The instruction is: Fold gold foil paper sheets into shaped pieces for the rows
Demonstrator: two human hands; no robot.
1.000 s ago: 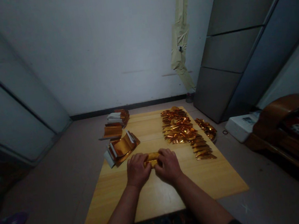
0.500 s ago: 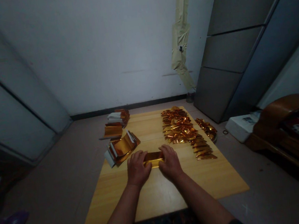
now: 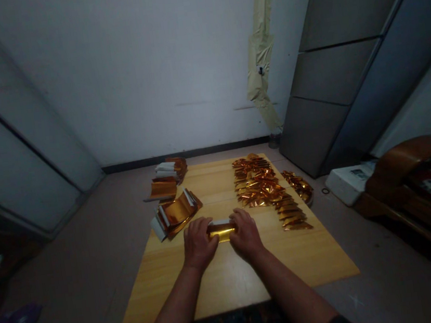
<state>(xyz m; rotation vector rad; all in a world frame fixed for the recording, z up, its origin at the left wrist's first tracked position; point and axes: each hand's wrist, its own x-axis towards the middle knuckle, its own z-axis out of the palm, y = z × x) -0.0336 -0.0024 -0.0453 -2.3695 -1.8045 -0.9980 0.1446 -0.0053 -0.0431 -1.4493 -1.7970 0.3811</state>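
Observation:
Between my two hands a sheet of gold foil paper [image 3: 224, 234] lies near the middle of the wooden board, its far edge curled so that a pale underside shows. My left hand [image 3: 200, 242] grips its left end, thumb on the near side and fingers behind. At the right end, my right hand [image 3: 245, 234] holds it the same way. Close to my left hand rests a stack of gold foil sheets [image 3: 180, 210] with pale backs. Folded gold foil pieces [image 3: 292, 212] lie in an overlapping row right of my right hand.
The wooden board [image 3: 230, 285] lies low over the floor. More foil sheets [image 3: 164, 187] are at its far left, and a heap of folded foil [image 3: 257, 180] at its far right. A container of foil pieces [image 3: 299, 187] stands beside the right edge, near a white box [image 3: 348, 184].
The far edge of the foil sheet has turned over toward me, so its pale back now shows between my hands. Both hands stay almost in place.

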